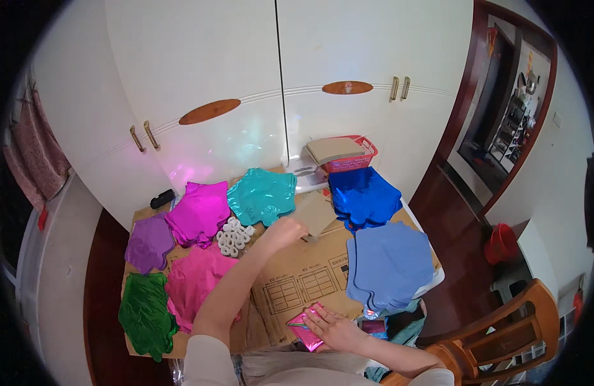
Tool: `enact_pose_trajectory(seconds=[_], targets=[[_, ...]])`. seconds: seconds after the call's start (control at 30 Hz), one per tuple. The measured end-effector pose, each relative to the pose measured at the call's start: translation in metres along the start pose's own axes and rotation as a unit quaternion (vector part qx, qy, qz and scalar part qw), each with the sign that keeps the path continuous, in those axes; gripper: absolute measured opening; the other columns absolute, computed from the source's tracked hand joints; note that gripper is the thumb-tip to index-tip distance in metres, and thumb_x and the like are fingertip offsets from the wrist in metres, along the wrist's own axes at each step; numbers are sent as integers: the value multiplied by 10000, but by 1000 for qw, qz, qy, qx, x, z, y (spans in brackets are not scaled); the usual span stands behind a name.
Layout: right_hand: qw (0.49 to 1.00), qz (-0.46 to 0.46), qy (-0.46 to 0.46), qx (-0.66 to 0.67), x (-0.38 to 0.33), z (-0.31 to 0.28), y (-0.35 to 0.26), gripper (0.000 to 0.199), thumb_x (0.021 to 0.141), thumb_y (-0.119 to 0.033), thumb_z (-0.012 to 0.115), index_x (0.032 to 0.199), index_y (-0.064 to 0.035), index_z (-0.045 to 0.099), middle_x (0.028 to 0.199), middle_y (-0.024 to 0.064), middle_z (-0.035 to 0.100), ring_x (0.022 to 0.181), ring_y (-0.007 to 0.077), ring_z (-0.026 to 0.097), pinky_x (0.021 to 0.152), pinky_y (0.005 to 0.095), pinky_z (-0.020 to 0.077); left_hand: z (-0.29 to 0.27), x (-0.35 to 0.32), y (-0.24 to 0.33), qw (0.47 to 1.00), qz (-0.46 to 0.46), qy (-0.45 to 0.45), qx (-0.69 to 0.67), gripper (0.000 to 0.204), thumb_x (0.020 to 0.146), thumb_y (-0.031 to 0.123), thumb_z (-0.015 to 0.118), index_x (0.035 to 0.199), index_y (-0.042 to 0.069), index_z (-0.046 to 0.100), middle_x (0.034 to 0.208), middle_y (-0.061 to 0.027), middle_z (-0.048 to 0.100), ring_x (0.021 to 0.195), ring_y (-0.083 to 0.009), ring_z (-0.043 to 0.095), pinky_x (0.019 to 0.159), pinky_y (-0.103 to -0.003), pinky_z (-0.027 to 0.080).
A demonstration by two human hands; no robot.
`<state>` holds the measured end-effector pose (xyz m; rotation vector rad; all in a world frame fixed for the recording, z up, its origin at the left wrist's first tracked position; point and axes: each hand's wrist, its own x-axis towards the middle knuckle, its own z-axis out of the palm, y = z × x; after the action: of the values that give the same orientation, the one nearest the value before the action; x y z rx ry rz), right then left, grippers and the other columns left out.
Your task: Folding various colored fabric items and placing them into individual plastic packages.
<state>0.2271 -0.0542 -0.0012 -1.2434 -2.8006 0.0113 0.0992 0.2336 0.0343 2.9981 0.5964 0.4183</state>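
Note:
My left hand (288,233) reaches to the middle of the table, its fingers closed at the near edge of some tan card sheets (316,213). A small dark thing shows at its fingertips, too small to name. Near the table's front edge, my right hand (335,329) lies flat on a folded shiny pink foil piece (304,334), fingers stretched out. Under both hands is a brown cardboard sheet (271,273) with printed grids. Left of my left forearm sits a cluster of white rolls (234,237); the forearm partly covers a pink foil stack (194,283).
Foil stacks ring the table: green (146,315), purple (149,243), magenta (197,215), teal (263,195), blue (364,196) and a dull blue one (390,264). A red basket (369,154) holding card stands behind. Right of the table is a wooden chair (528,321).

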Motion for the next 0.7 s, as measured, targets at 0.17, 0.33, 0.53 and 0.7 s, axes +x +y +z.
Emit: enact_pose_trajectory(seconds=[0.17,0.33,0.53,0.7], targets=[[996,-15,76,-43,-2,5,2,573,772,-258,556,1275,6,480,1304,164,505,1211,339,479,1040,420,366,-22,-15,17,990,57,129,24,118,753,128,576,836,45,579,809,-96,602,775,-273,614,614,-360,514],[976,24,131,171,-15,-1,16,333,827,-170,544,1131,-44,593,1025,125,659,953,250,635,853,372,491,-59,-93,77,987,92,124,43,137,742,143,573,856,72,547,813,-55,557,771,-237,589,591,-335,501],[674,315,85,663,28,-42,52,284,836,-143,644,1098,-36,615,844,35,654,740,116,590,691,251,476,-37,-175,136,989,104,73,76,134,725,168,578,836,104,540,864,-6,563,782,-150,589,600,-268,483],[644,314,13,697,92,21,77,280,826,-77,635,1097,-14,606,988,64,648,867,142,606,786,291,476,-11,-205,147,991,-14,114,66,192,708,183,615,864,87,559,901,-26,580,816,-159,593,639,-277,483]])
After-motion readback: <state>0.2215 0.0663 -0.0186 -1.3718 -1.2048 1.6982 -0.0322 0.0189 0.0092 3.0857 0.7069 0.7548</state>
